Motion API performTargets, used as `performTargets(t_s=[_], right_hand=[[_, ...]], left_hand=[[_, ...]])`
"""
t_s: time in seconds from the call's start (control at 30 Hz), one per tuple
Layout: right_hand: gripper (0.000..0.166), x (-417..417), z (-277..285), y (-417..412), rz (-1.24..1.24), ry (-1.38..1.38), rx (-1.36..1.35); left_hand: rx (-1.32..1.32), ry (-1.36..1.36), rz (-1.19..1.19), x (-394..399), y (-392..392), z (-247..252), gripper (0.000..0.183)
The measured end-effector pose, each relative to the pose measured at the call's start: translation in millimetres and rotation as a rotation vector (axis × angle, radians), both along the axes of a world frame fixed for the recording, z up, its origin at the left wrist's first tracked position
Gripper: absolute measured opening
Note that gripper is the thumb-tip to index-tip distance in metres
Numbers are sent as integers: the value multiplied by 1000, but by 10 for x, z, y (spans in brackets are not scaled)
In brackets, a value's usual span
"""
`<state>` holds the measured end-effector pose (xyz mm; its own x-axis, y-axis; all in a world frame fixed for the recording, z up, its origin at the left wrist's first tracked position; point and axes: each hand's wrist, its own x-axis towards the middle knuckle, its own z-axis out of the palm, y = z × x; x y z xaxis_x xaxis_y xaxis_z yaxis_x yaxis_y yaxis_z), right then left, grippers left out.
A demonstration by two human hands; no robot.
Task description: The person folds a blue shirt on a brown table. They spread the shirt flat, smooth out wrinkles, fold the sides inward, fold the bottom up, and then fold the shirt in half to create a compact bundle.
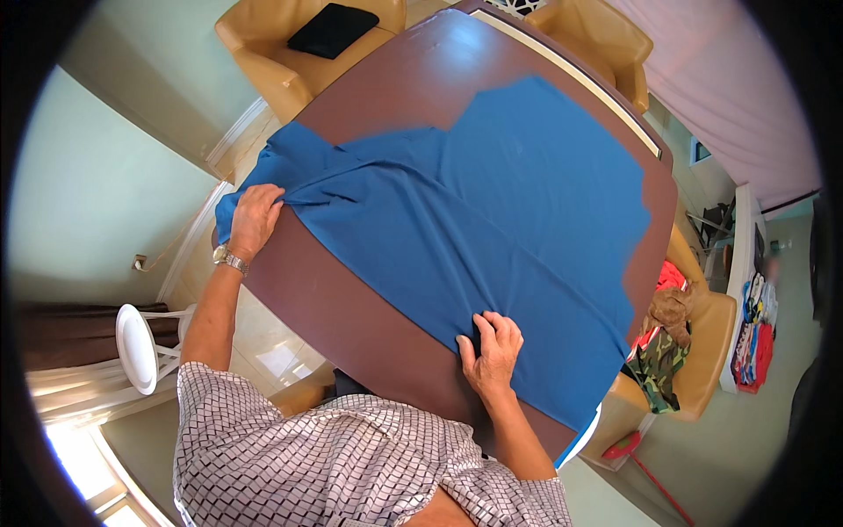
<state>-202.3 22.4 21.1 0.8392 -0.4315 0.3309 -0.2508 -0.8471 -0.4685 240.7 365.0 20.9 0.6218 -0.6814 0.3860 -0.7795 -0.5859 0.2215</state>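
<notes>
A large blue cloth (408, 217) lies spread over a dark reddish-brown table (342, 316), with creases running diagonally across it. Its far and right edges are uneven, and one corner hangs past the table's near right. My left hand (255, 217), with a metal wristwatch above it, grips the cloth's bunched left end near the table edge. At the middle of the near edge, my right hand (492, 352) has its fingers on the fabric and its thumb by the hem. Folds gather at those fingertips, and part of the grip is hidden.
Tan armchairs stand around the table; one (263, 46) holds a black cushion (334, 30). Camouflage fabric (664, 375) and a brown plush toy (670, 309) lie on the right chair. At left are a white round-topped item (137, 349) and a plugged-in cord (171, 244).
</notes>
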Motion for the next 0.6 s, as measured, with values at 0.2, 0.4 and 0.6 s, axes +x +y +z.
performTargets(t_s=[0.2,0.4,0.6], right_hand=[[49,-287,25,-40,18,16,24],[49,-320,3,-54,26,18,21],[48,-302,-8,-40,20,17,35]], left_hand=[[123,16,-42,-19,132,364,18],[138,-128,-64,619,-342,927,23],[169,-531,201,1186,-839,727,54]])
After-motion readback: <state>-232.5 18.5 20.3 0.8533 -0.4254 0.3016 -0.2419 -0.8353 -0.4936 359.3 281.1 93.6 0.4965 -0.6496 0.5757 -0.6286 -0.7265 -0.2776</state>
